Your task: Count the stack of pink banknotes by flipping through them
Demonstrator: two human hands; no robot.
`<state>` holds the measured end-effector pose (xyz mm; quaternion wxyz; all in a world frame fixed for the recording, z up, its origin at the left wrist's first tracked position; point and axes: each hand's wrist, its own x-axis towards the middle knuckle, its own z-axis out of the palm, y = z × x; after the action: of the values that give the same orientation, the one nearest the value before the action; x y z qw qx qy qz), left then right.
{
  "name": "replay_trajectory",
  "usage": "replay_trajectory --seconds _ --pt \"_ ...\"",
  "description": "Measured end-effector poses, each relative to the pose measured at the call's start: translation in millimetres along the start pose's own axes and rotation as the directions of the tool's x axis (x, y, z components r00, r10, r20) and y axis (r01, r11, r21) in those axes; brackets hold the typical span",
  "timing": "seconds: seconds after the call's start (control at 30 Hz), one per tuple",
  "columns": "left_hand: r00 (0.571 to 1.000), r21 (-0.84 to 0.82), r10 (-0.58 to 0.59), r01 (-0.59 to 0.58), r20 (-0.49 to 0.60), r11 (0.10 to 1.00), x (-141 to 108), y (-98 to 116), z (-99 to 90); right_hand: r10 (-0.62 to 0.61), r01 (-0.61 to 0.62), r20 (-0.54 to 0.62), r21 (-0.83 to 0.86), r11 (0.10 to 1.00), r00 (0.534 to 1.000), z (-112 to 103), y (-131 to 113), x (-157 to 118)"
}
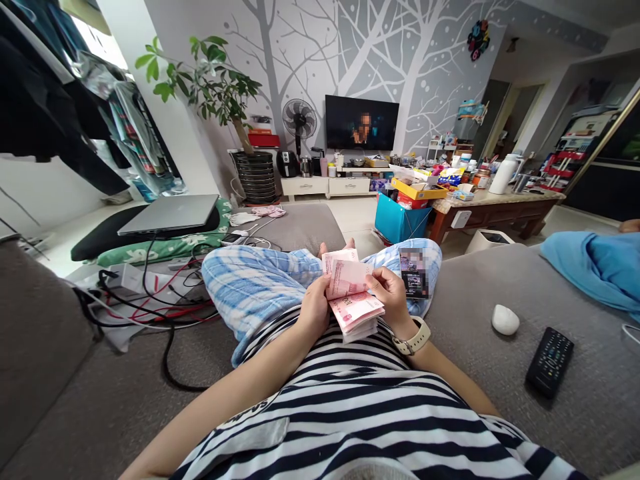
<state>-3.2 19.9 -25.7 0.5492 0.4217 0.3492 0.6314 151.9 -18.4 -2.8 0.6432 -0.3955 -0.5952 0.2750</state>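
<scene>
On my lap (260, 283): pink banknotes (347, 277), loose stack
Left hand (315, 308): grasping stack from the left edge
Right hand (391, 299): pinching upper notes between fingers

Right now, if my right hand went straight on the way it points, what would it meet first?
Your right hand would meet the pink banknotes first; its fingertips are touching them.
</scene>
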Motion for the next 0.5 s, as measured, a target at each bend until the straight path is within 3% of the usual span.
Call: replay_trajectory --seconds 0.23,0.5 --pt "0.996 0.091 0.074 -0.079 0.06 0.993 -3 5 0.1 0.002 -0.01 0.041 0.19 0.982 0.999 1 -3 -4" --pt "0.997 -0.075 -0.028 0.033 0.071 0.997 -11 16 8.1 -0.028 0.021 0.028 0.232 0.972 0.999 0 -1 -3"
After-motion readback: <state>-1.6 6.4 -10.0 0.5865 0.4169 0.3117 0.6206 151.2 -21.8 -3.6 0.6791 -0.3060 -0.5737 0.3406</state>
